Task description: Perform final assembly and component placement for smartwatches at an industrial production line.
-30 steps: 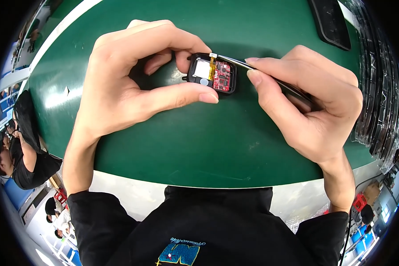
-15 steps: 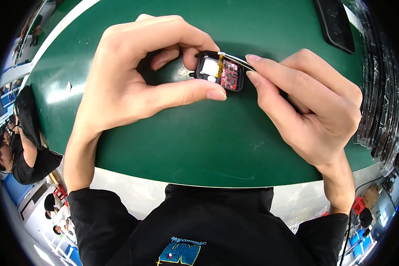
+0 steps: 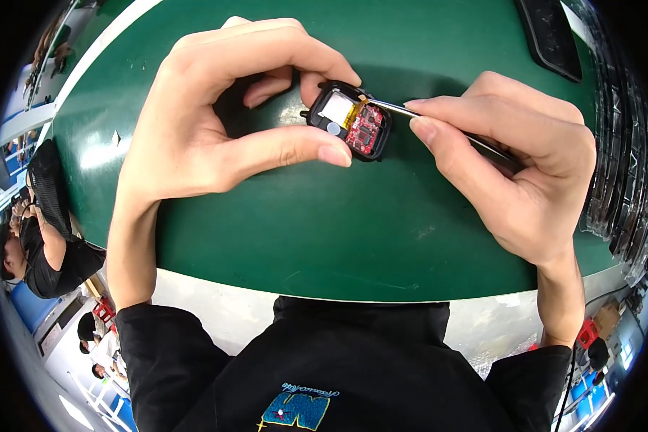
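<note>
A small black case (image 3: 386, 138) sits open over the table (image 3: 302, 237), tilted in the left hand (image 3: 194, 122), which pinches it by opposite edges, thumb on the near side and fingers on the far side. Inside are a red board (image 3: 365, 131) with pale marks too small to read, a white block (image 3: 336, 108), a grey disc (image 3: 333, 128) and a yellow strip (image 3: 353, 115) between block and board. The right hand (image 3: 525, 144) pinches a slim metal tool (image 3: 394, 108) between thumb and forefinger, its tip at the strip's far end; whether it touches, I cannot tell. The table is green, with a small pale chip (image 3: 116, 137) lying well to the left. Far right lie a black slab (image 3: 551, 39), with no writing legible on it, and a stack of clear plastic trays (image 3: 619, 165). The black shirt (image 3: 367, 360) below bears the clearest lettering, light-blue script above a blue block emblem (image 3: 295, 410) edged in yellow, upside down in this view. At the left rim sits a person in black (image 3: 47, 245)
</note>
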The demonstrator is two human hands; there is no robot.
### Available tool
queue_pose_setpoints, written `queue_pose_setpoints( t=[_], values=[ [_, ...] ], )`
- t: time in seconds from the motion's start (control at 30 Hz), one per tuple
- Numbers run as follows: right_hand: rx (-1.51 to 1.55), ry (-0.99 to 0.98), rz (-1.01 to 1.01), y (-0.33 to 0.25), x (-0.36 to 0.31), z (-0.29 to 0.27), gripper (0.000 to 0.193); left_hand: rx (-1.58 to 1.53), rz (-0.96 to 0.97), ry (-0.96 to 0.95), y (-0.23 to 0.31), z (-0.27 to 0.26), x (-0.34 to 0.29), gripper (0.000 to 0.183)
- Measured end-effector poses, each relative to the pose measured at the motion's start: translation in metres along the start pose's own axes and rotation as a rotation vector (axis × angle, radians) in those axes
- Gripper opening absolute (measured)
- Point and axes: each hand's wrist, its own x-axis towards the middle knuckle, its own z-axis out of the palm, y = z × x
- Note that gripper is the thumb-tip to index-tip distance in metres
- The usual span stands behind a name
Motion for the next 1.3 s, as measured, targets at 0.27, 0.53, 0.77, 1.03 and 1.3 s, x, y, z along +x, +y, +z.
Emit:
queue_pose_setpoints(
  t=[0.27,0.53,0.77,1.03,1.3],
  values=[
    [0.007,-0.002,0.026,-0.0020,-0.0001,-0.0002,0.018,-0.025,-0.021,0.009,0.0028,0.0003,-0.0014,0.065],
    [0.011,-0.008,0.002,0.0002,-0.0004,0.0010,0.017,-0.019,0.026,0.010,0.0002,0.0016,0.0004,0.060],
    [-0.033,0.000,-0.007,-0.0022,-0.0005,0.0023,0.019,0.075,0.120,-0.021,0.0015,-0.0003,0.0034,0.053],
    [-0.093,0.031,-0.112,-0.0008,-0.0032,0.0053,0.021,0.050,0.110,-0.005,0.0014,0.0025,0.0016,0.053],
    [-0.091,0.078,-0.117,0.0009,-0.0034,0.0068,0.020,0.025,0.117,0.014,-0.0004,0.0022,0.0027,0.052]
  ],
)
